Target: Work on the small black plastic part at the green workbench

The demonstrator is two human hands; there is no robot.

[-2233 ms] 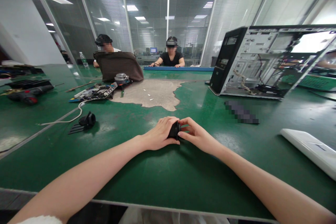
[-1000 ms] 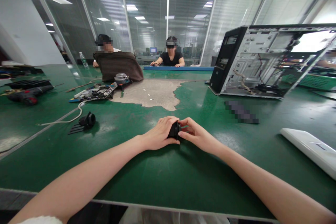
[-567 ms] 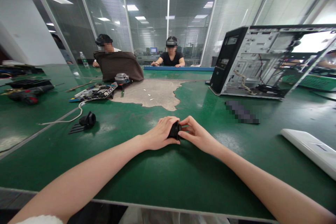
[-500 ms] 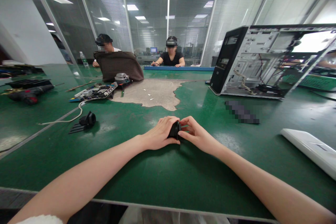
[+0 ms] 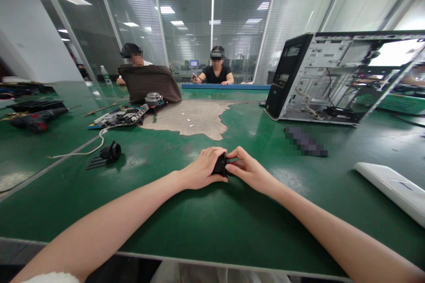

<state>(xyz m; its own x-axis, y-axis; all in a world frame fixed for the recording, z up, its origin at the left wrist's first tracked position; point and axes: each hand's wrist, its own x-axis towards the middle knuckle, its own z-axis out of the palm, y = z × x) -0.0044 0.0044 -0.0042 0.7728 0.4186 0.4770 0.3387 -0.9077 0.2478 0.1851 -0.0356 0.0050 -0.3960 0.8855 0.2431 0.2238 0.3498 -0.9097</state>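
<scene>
My left hand [image 5: 199, 170] is wrapped over a small black part [image 5: 219, 166] just above the green tabletop. Its thumb lies along the near side and the other fingers go over the top. At the part's right end, the thumb and fingers of my right hand [image 5: 247, 168] pinch a narrower round piece. The palm hides much of the part, so I cannot tell its exact kind. To the left lies a black plastic piece [image 5: 111, 151] with a round, lens-like end and flat prongs.
An opened computer case [image 5: 294, 77] stands at the right, with a white panel [image 5: 392, 188] nearer me. Left are a circuit board assembly [image 5: 117, 116], a white cable [image 5: 96, 149] and a power drill [image 5: 40, 119]. A brown cloth-covered object [image 5: 149, 82] stands farther back. Two people sit across the table.
My right fingertips have shifted slightly at the black part's end; my left hand keeps its hold. Across the table, one person's hand has risen a little.
</scene>
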